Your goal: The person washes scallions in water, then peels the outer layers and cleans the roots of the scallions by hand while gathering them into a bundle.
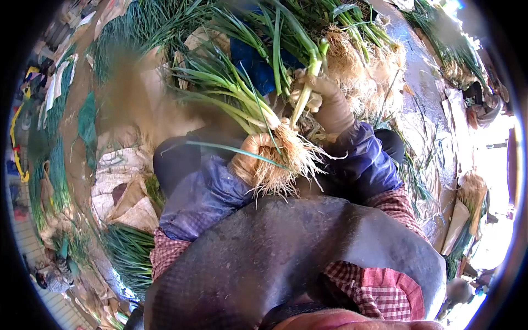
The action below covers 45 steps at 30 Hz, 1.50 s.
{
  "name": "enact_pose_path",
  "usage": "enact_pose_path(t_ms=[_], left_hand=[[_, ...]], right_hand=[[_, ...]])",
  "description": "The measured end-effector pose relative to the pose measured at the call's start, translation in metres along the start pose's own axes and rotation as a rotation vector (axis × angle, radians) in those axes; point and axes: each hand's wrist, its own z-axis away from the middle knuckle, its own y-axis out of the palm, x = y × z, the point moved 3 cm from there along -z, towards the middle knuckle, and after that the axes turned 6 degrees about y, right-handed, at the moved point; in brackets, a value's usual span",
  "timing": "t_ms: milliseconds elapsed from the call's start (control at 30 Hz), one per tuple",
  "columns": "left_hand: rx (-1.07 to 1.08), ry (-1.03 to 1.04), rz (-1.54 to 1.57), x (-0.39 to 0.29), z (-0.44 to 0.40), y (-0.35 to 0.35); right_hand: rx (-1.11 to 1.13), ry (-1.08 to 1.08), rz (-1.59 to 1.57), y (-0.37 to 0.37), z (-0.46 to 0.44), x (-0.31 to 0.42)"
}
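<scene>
My left hand (254, 154), in a tan glove, is wrapped round a bunch of green onions (242, 102) just above their pale, stringy roots (283, 165). The green leaves of this bunch point up and to the left. My gloved right hand (324, 102) grips a thick green onion stalk (306, 96), held tilted with its white end down beside the bunch. Its leaves rise toward the top of the view. The fingertips of both hands are partly hidden by stalks and roots.
A heap of green onions with tangled roots (366, 71) lies just beyond my right hand. More green leaves (146, 33) cover the ground at upper left. Sacking (124, 187) lies at left. A dark apron (264, 242) covers my lap. Other people are at the edges.
</scene>
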Motion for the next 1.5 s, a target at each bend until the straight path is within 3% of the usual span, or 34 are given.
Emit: enact_pose_path(t_ms=[33, 67, 133, 200, 267, 300, 367, 433, 467, 533, 567, 600, 667, 733, 833, 900, 1000, 1067, 1100, 1133, 1167, 1233, 1300, 1433, 1500], left_hand=[[-0.069, 0.023, -0.065, -0.001, 0.004, 0.013], [-0.093, -0.017, 0.153, -0.001, 0.001, 0.004], [-0.210, 0.006, -0.187, -0.004, 0.006, 0.013], [-0.122, -0.013, -0.164, -0.005, 0.006, 0.014], [-0.150, 0.091, -0.160, -0.009, 0.007, 0.015], [0.027, 0.061, -0.038, -0.012, 0.007, 0.012], [-0.007, 0.134, -0.086, -0.010, 0.007, 0.017], [-0.150, 0.230, -0.124, -0.011, 0.008, 0.014], [-0.155, 0.231, -0.120, -0.013, 0.009, 0.010], [-0.090, 0.190, -0.086, -0.017, 0.011, 0.005], [-0.130, 0.178, -0.077, -0.018, 0.013, 0.007], [-0.131, 0.178, -0.078, -0.018, 0.013, 0.007], [-0.125, 0.226, -0.134, -0.018, 0.013, 0.004], [-0.095, 0.171, -0.084, -0.018, 0.014, 0.007], [-0.092, 0.191, -0.125, -0.018, 0.011, 0.010], [-0.024, 0.187, -0.165, -0.019, 0.008, 0.009], [-0.056, 0.160, -0.116, -0.019, 0.011, 0.010], [-0.079, 0.164, -0.127, -0.018, 0.012, 0.014], [-0.100, 0.167, -0.148, -0.019, 0.013, 0.015], [-0.102, 0.167, -0.146, -0.020, 0.013, 0.011], [-0.049, 0.162, -0.133, -0.021, 0.011, 0.004], [0.004, 0.166, -0.110, -0.021, 0.013, 0.005], [-0.125, 0.141, -0.225, -0.024, 0.019, 0.014], [-0.085, 0.109, -0.136, -0.022, 0.017, 0.006], [-0.059, 0.113, -0.073, -0.018, 0.018, 0.014]], right_hand=[[0.004, -0.015, 0.118, 0.013, 0.007, 0.006], [0.006, -0.029, 0.235, 0.024, 0.013, 0.012], [0.083, -0.015, 0.464, 0.031, 0.021, 0.022], [0.041, -0.054, 0.518, 0.022, 0.024, 0.024], [0.212, -0.348, 0.446, -0.002, 0.026, 0.028], [0.000, -0.382, 0.447, 0.014, 0.045, 0.038], [-0.296, -0.679, 0.572, -0.005, 0.065, 0.061], [-0.513, -0.903, 0.478, -0.001, 0.078, 0.085], [-0.504, -0.980, 0.345, 0.000, 0.083, 0.091], [-0.398, -0.758, 0.217, -0.038, 0.079, 0.083], [-0.492, -0.591, 0.146, -0.046, 0.078, 0.069], [-0.421, -0.450, 0.526, -0.043, 0.065, 0.055], [-0.539, 0.073, 0.591, -0.040, 0.043, 0.019], [-0.392, 0.137, 1.124, -0.075, -0.006, -0.022], [-0.467, 0.494, 1.899, -0.083, -0.037, -0.058], [-0.496, 0.452, 2.018, -0.085, -0.048, -0.063], [-0.339, 0.369, 2.012, -0.077, -0.056, -0.053], [-0.457, 0.415, 1.936, -0.080, -0.053, -0.043], [-0.484, 0.369, 1.908, -0.076, -0.052, -0.033], [-0.490, 0.193, 1.949, -0.109, -0.068, -0.035], [-0.337, 0.088, 1.598, -0.145, -0.074, -0.030], [-0.202, 0.053, 0.772, -0.115, -0.055, -0.005], [0.010, 0.166, 0.104, -0.044, -0.018, 0.018], [0.062, 0.280, 0.022, -0.001, -0.001, -0.002], [0.039, 0.221, 0.123, -0.011, -0.007, -0.023]])
